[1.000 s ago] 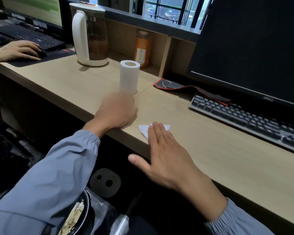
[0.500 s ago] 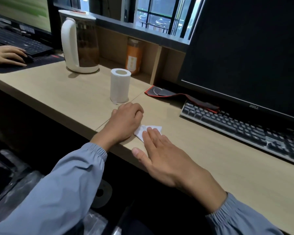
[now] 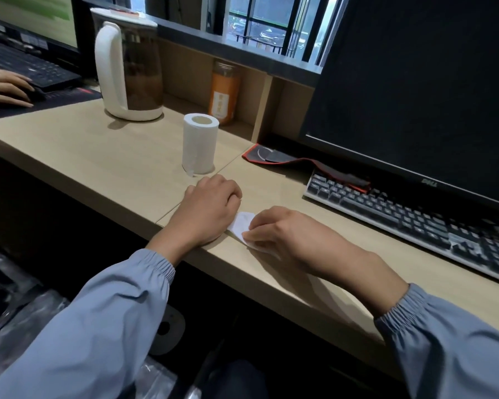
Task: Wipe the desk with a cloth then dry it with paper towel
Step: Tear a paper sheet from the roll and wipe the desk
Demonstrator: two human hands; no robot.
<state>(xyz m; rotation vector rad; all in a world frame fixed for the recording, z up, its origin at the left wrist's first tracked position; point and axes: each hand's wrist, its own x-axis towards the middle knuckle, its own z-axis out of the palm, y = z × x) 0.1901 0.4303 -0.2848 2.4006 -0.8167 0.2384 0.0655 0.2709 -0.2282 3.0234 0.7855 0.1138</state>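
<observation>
A small white folded paper piece (image 3: 242, 224) lies on the light wooden desk (image 3: 104, 159) near its front edge. My right hand (image 3: 283, 236) rests on it with curled fingers pinching its right side. My left hand (image 3: 208, 210) is a loose fist resting on the desk just left of the paper, touching its edge; whether it holds anything is hidden. A white paper towel roll (image 3: 200, 144) stands upright behind my left hand, with a loose end hanging at its base.
A black keyboard (image 3: 415, 220) and a dark monitor (image 3: 421, 96) stand at the right, with a red-edged mat (image 3: 283, 158) behind. A white kettle (image 3: 127, 64) and an orange jar (image 3: 224, 93) stand at the back. Another person's hand (image 3: 5, 87) is at the far left.
My right hand went from lying flat on the paper to curling its fingers around it. My left hand moved back from the roll toward the paper. The view shifted left.
</observation>
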